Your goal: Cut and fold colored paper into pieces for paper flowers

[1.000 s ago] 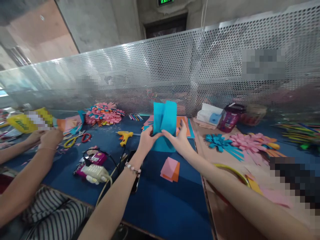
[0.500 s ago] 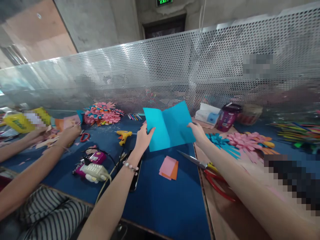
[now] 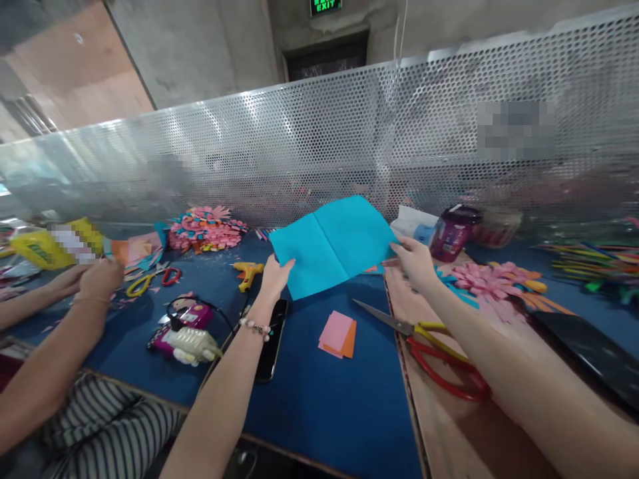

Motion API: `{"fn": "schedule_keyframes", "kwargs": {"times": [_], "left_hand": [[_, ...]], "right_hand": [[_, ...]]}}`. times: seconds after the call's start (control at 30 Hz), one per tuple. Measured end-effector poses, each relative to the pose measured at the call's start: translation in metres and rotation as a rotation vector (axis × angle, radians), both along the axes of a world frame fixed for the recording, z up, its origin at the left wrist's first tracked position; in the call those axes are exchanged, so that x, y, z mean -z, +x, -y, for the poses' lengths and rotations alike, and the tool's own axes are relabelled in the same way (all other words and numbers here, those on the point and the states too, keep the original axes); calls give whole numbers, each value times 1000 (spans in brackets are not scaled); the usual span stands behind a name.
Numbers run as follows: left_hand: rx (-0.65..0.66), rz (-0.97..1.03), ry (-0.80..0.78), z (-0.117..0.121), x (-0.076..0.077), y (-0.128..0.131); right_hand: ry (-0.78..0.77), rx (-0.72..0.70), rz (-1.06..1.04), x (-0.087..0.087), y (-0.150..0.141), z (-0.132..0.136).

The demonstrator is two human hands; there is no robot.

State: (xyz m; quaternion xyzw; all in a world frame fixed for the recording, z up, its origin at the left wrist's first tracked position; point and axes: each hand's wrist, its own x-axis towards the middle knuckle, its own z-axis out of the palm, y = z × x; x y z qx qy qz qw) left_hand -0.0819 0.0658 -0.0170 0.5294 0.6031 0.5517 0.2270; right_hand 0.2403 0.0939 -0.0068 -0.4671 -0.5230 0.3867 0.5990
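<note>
A sheet of blue paper [image 3: 339,243] with a crease down its middle is stretched out above the table. My left hand [image 3: 276,278] pinches its lower left edge, thumb on top. At the right edge, my right hand [image 3: 415,263] is closed on the same sheet. Below the paper lie a pink paper piece [image 3: 337,331] and an orange paper piece [image 3: 350,342], overlapping. Large scissors [image 3: 414,329] with red and yellow handles rest partly under my right forearm. A phone [image 3: 273,346] lies by my left forearm.
A yellow glue gun [image 3: 246,274] and a power strip [image 3: 192,332] lie to the left. Paper flowers [image 3: 207,228] are heaped behind. On the right are a purple cup [image 3: 453,233] and pink paper flowers [image 3: 486,286]. A co-worker's hands [image 3: 97,283] handle something at far left.
The blue sheet has been opened flatter and tilted, its left side lower. My right hand has shifted slightly right. The co-worker's hands have moved left, uncovering yellow-handled scissors.
</note>
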Motion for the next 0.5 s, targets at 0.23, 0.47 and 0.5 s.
{"fn": "schedule_keyframes", "kwargs": {"times": [0.23, 0.47, 0.5], "left_hand": [[68, -349, -65, -4, 6, -2], [8, -385, -69, -7, 6, -8], [6, -380, -69, -7, 7, -9]], "right_hand": [[-297, -138, 12, 13, 16, 13], [-303, -181, 317, -8, 20, 33], [-269, -152, 483, -11, 26, 41]]}}
